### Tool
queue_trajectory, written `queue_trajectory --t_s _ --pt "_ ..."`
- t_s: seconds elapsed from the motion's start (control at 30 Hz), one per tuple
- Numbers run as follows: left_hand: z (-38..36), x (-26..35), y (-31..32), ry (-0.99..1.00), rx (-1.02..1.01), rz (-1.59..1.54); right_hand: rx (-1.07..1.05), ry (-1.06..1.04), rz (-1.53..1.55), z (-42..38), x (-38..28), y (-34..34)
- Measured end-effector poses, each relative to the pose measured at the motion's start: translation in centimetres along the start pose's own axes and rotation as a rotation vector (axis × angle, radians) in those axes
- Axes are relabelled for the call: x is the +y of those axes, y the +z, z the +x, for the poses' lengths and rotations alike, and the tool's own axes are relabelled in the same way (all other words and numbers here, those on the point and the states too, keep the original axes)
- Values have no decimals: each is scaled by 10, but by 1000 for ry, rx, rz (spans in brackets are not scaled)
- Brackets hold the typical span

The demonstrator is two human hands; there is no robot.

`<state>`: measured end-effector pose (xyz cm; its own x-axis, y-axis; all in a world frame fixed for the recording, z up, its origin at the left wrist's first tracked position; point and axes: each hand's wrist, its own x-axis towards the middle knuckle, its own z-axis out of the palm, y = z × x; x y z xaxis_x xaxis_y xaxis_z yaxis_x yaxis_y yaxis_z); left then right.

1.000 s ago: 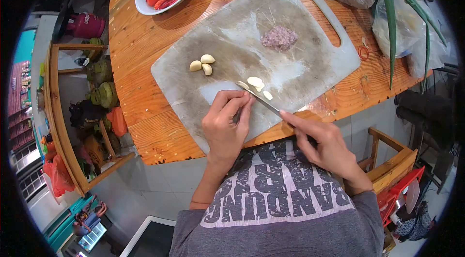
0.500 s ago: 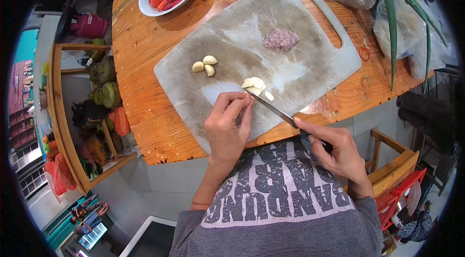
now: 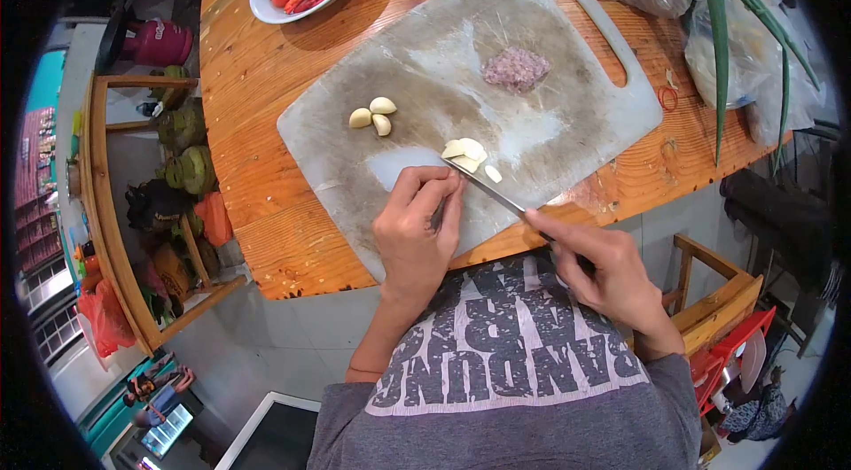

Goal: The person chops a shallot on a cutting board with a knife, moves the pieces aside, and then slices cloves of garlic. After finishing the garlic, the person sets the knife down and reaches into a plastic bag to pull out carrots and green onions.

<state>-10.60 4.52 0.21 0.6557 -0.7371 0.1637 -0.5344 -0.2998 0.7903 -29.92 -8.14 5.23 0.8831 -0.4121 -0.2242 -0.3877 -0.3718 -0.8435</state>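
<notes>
My right hand [image 3: 598, 262] grips a knife [image 3: 494, 193] by its dark handle, the index finger lying along the top of the blade. The blade's tip end lies at the sliced garlic [image 3: 467, 153] near the front edge of a worn white cutting board [image 3: 399, 54]. My left hand [image 3: 418, 217] is closed, fingertips pinched at a piece of garlic against the blade; that piece is mostly hidden. Whole peeled garlic cloves [image 3: 381, 106] sit to the left on the board. A small heap of minced shallot [image 3: 516, 70] lies farther back.
A white bowl [image 3: 297, 9] of red chillies and tomatoes stands at the back left of the wooden table [image 3: 257, 107]. Plastic bags [image 3: 709, 54], green onion leaves [image 3: 719, 62] and red rubber bands [image 3: 667, 98] are on the right. A wooden shelf [image 3: 102, 204] stands left of the table.
The knife and my right hand have shifted slightly left and toward the garlic, the handle turning more out of sight. My left hand stays almost in place.
</notes>
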Motion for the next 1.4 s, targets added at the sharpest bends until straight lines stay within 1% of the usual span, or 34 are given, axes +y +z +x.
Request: queue_trajectory --t_s 0.1,0.2,0.3,0.4,0.5,0.6,0.8,1.3,1.4 --pt "0 -2 -1 42 8 18 16 -72 -149 8 3 13" --pt "0 -2 0 54 19 35 42 -86 -124 9 7 13" --pt "0 -4 2 81 41 32 -26 40 27 -2 6 -3" --pt "-2 -3 1 8 32 -24 23 42 51 -9 7 -5" --pt "-2 -6 2 8 27 -38 38 -2 68 -7 6 0" --pt "-2 -5 1 28 24 -12 40 -1 83 -5 6 1" --pt "-2 -4 0 28 21 -24 25 18 18 -7 2 -3" --pt "-3 -6 1 32 23 -10 37 -28 40 -4 6 5" --pt "-2 -4 1 55 30 15 1 -45 -87 3 9 13"
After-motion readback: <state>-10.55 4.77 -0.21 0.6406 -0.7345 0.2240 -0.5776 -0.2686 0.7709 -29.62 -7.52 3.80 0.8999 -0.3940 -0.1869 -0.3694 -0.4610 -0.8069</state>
